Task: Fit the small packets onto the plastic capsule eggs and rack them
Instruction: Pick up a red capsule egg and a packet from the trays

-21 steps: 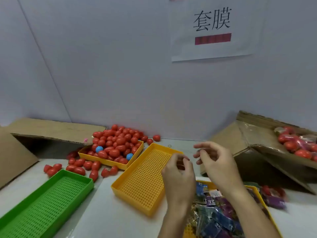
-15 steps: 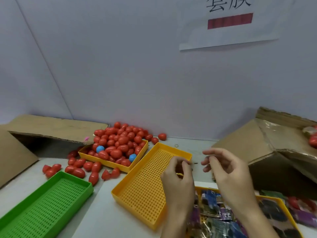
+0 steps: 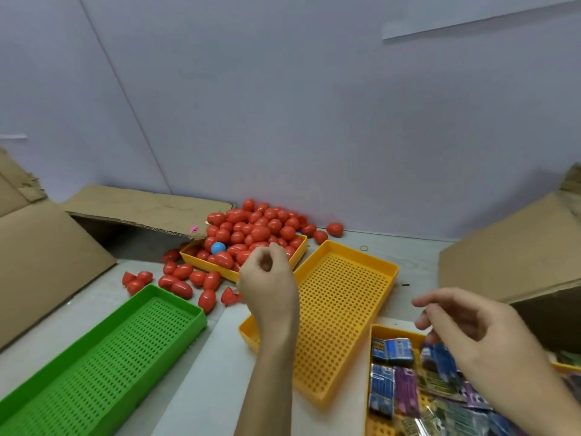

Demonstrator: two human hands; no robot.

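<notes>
My left hand [image 3: 267,281] hangs at the middle of the frame with its fingers curled in loosely; I cannot tell whether anything small is pinched between them. It sits in front of the near edge of the yellow tray [image 3: 201,261] heaped with red capsule eggs [image 3: 251,231], one blue egg [image 3: 218,247] among them. My right hand [image 3: 471,328] is at the lower right, fingers loosely bent and holding nothing that I can see, hovering over the packets [image 3: 393,382], blue and purple ones, which lie piled in another yellow tray [image 3: 375,333] at the bottom right corner.

Between my hands lies an empty perforated yellow tray [image 3: 342,309], running from centre toward the lower middle. More red eggs have spilled onto the table [image 3: 188,372] left of the heaped tray, and a few lie beyond it near the wall. A green perforated tray [image 3: 103,357] fills the lower left. Cardboard boxes stand at both sides, one [image 3: 47,262] at the left edge, one [image 3: 518,247] at the right.
</notes>
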